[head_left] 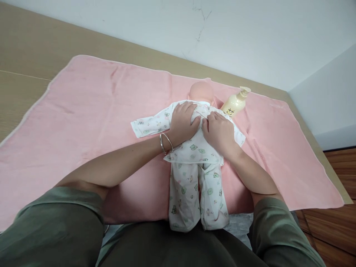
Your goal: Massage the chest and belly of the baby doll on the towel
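A baby doll (200, 91) lies stretched out on a pink blanket (116, 100), its head away from me. It wears a white printed baby shirt (191, 150) and matching trousers (185, 200). My left hand (183, 124), a silver bangle at its wrist, lies flat on the chest of the shirt with the fingers extended. Beside it, my right hand (218, 129) has its fingers bent and closed at the shirt's front, near a thin cord or edge. One shirt sleeve (151, 124) reaches out to the left; the other is partly behind my right hand.
A cream pump bottle (235, 103) leans or lies on the blanket by the doll's right-hand side in view. Beyond the blanket runs a wooden tabletop (33, 40), against a white wall (155, 33). Dark wood flooring (330, 226) shows at lower right.
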Demonstrator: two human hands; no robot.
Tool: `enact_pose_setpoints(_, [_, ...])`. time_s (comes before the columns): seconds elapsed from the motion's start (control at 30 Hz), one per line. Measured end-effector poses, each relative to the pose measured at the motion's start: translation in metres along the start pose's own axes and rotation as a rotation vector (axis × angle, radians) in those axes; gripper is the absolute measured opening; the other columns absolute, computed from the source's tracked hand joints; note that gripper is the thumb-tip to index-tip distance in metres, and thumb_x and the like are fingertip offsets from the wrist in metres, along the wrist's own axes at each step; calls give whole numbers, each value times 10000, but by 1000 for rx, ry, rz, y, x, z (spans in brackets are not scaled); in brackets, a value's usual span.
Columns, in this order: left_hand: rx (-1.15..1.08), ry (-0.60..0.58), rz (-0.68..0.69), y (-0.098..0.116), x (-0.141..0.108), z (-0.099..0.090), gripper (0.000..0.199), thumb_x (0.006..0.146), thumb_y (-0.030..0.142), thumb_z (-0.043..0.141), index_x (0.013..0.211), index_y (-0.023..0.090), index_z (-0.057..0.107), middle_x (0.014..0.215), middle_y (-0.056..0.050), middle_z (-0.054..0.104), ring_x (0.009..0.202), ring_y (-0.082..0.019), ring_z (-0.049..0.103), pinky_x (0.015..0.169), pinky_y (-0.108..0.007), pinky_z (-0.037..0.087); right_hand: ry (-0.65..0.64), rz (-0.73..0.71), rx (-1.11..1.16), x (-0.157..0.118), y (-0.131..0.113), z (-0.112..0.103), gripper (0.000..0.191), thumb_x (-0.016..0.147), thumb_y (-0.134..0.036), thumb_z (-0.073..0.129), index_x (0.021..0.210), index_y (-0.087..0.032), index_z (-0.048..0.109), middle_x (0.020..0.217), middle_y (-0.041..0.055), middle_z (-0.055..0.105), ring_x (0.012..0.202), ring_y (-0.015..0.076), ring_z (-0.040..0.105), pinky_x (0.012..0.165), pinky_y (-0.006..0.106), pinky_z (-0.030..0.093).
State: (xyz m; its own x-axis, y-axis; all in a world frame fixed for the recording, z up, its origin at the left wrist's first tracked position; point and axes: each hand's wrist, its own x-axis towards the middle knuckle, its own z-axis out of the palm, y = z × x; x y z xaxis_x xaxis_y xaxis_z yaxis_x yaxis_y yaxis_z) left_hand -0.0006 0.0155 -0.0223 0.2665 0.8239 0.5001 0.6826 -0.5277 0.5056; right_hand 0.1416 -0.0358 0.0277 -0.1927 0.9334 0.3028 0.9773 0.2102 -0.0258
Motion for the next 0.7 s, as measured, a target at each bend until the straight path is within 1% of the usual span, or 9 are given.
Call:
enact_pose_setpoints(0.07, [1, -5, 0, 1, 0, 0, 464, 895, 337, 407, 1264, 114, 580, 1347, -148, 610, 1306, -287, 509, 1166, -482, 340, -11, 7, 1, 1, 1, -1, 359, 1000, -291, 356, 1016, -106, 663, 1176, 193, 712, 1203, 307, 625, 967, 401, 506])
enact_pose_setpoints(0.13, [3, -7, -3, 1, -1, 0, 475, 902, 344, 408, 1270, 98, 580, 1353, -159, 606, 1311, -293, 504, 1173, -489, 327, -43, 36, 19, 4, 5, -1, 358, 1005, -308, 352, 1044, -117, 653, 1160, 177, 716, 1171, 295, 637, 926, 384, 512])
enact_pose_setpoints(0.27, [-6, -7, -8, 1, -3, 1, 442, 938, 364, 393, 1279, 149, 576, 1388, -125, 595, 1341, -281, 485, 1194, -507, 283, -86, 98, 44, 17, 16, 2, 384, 1011, -371, 343, 1032, -144, 652, 1108, 151, 722, 1067, 287, 657, 842, 371, 507])
enact_pose_setpoints(0.4, [-16, -12, 4, 1, -4, 1, 433, 950, 367, 387, 1273, 154, 582, 1391, -120, 596, 1347, -272, 485, 1199, -487, 281, -71, 79, 31, 21, 21, 8, 378, 1011, -368, 352, 1051, -128, 640, 1122, 162, 711, 1078, 286, 642, 851, 361, 493])
enact_pose_setpoints(0.47, [-17, -7, 2, 1, -5, 1, 432, 946, 366, 392, 1271, 153, 581, 1389, -122, 597, 1348, -271, 485, 1200, -484, 282, -40, 69, 10, 18, 17, 9, 363, 1013, -341, 353, 1065, -110, 628, 1119, 171, 709, 1085, 284, 641, 873, 361, 491])
enact_pose_setpoints(0.6, [-30, 9, -19, 0, -4, 1, 428, 921, 346, 409, 1275, 168, 571, 1386, -108, 602, 1336, -260, 496, 1209, -491, 270, 16, 76, -65, 3, 2, 7, 377, 1017, -309, 324, 1021, -89, 629, 1056, 192, 719, 1091, 305, 646, 897, 381, 501])
enact_pose_setpoints(0.7, [-37, 12, -17, -1, -4, 1, 429, 908, 341, 410, 1270, 176, 571, 1379, -100, 608, 1324, -253, 506, 1208, -485, 275, 2, 87, -74, -4, -4, 5, 398, 1019, -307, 310, 1048, -75, 632, 1151, 220, 704, 1184, 329, 619, 955, 406, 502])
